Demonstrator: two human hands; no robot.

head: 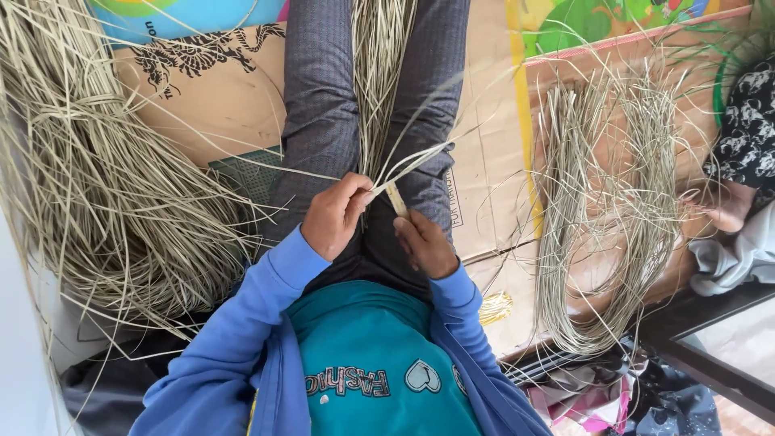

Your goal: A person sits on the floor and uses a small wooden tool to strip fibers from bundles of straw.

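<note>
Over the lap, the left hand (335, 216) pinches pale dried grass strands (408, 165) between thumb and fingers, while the right hand (424, 242) grips a small flat strip (395, 199) beside them. A big grass heap (113, 186) lies left, a thinner bundle (613, 210) right on the cardboard (484, 161).

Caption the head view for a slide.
Both hands, left hand and right hand, pinch a flat straw strip above the lap.

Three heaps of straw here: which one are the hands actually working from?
The narrow bundle lying between the legs: its strands run straight to the left hand and right hand. The big heap and the looped heap lie apart.
</note>
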